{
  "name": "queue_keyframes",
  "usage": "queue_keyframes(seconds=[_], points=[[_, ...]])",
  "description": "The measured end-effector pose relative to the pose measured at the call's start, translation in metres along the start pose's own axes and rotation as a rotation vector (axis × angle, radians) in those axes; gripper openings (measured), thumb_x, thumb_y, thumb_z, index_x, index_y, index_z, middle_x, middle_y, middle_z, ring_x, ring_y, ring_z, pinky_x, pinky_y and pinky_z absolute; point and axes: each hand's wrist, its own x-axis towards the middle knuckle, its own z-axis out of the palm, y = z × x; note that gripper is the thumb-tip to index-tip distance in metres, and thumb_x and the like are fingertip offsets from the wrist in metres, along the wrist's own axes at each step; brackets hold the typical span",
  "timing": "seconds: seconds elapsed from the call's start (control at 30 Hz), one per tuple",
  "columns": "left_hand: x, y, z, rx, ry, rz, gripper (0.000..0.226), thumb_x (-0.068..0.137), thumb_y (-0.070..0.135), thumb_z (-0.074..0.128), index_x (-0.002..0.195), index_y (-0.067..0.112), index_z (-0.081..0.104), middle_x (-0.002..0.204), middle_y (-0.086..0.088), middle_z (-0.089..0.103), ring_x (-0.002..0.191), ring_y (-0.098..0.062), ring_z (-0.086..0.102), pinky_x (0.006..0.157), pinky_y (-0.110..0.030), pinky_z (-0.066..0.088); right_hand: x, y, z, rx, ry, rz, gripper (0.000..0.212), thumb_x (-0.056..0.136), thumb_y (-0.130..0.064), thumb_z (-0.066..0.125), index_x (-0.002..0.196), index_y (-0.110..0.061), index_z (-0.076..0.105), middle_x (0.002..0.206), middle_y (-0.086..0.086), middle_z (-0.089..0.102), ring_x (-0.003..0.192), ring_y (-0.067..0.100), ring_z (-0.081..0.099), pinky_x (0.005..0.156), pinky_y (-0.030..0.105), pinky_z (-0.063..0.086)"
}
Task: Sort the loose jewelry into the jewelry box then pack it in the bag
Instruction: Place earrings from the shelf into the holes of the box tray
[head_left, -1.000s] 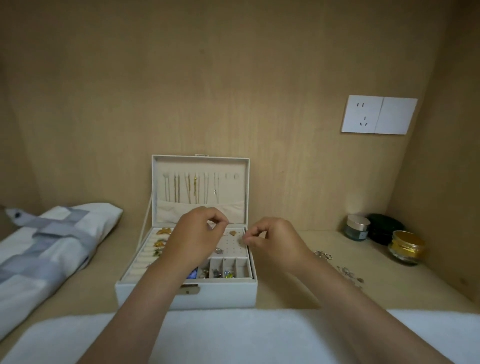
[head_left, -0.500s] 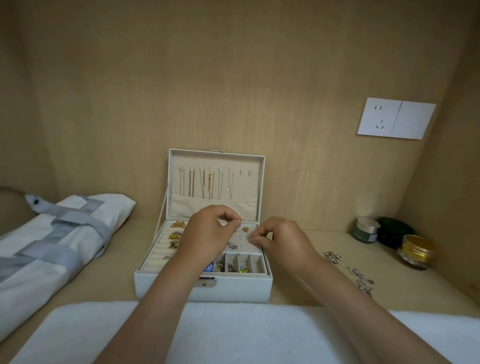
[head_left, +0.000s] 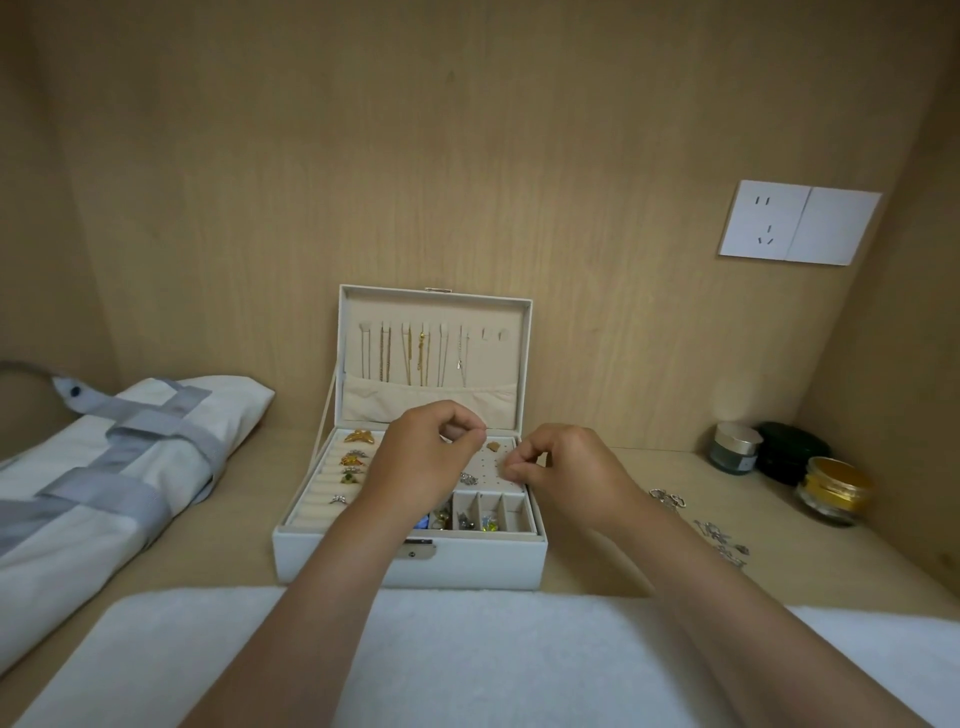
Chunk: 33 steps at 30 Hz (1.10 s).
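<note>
Jewelry box (head_left: 483, 566) — just beneath pinched fingertips (head_left: 511, 471)

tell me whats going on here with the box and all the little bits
A person is sorting jewelry into an open white jewelry box. The left hand and right hand hover over its earring panel, fingers pinched; whatever they hold is too small to see. Rings and chains are already stowed. Loose silver pieces lie on the shelf to the right, and the bag lies to the left.
</note>
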Motion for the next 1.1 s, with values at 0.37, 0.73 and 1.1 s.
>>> queue_keyframes(seconds=[0.37, 0.73, 1.1], points=[[-0.003, 0.003, 0.004, -0.005, -0.022, 0.003, 0.008, 0.087, 0.026, 0.071, 0.082, 0.031, 0.073, 0.082, 0.012, 0.071, 0.076, -0.002, 0.063, 0.074, -0.027, 0.052, -0.001, -0.004, -0.003, -0.115, -0.050, -0.068, 0.011, 0.088, -0.032, 0.072, 0.078, -0.035, 0.074, 0.090, -0.017, 0.066, 0.088, 0.000, 0.061, 0.083, 0.034, 0.052], [-0.006, 0.015, 0.003, -0.261, -0.054, -0.069, 0.005, 0.088, 0.023, 0.072, 0.086, 0.026, 0.076, 0.085, 0.005, 0.073, 0.075, -0.007, 0.065, 0.078, -0.029, 0.054, -0.009, -0.011, -0.005, 0.446, 0.102, -0.030, 0.024, 0.081, -0.008, 0.081, 0.098, -0.025, 0.078, 0.081, -0.010, 0.067, 0.050, 0.002, 0.041, 0.059, 0.018, 0.042], [-0.011, 0.025, 0.007, -0.316, -0.149, -0.175, 0.011, 0.091, 0.029, 0.068, 0.087, 0.024, 0.076, 0.064, 0.006, 0.064, 0.065, -0.010, 0.056, 0.061, -0.020, 0.045, -0.016, -0.018, -0.012, 0.640, 0.213, -0.050, 0.015, 0.079, -0.005, 0.082, 0.083, -0.017, 0.075, 0.077, 0.011, 0.072, 0.045, 0.011, 0.052, 0.046, 0.022, 0.046]])
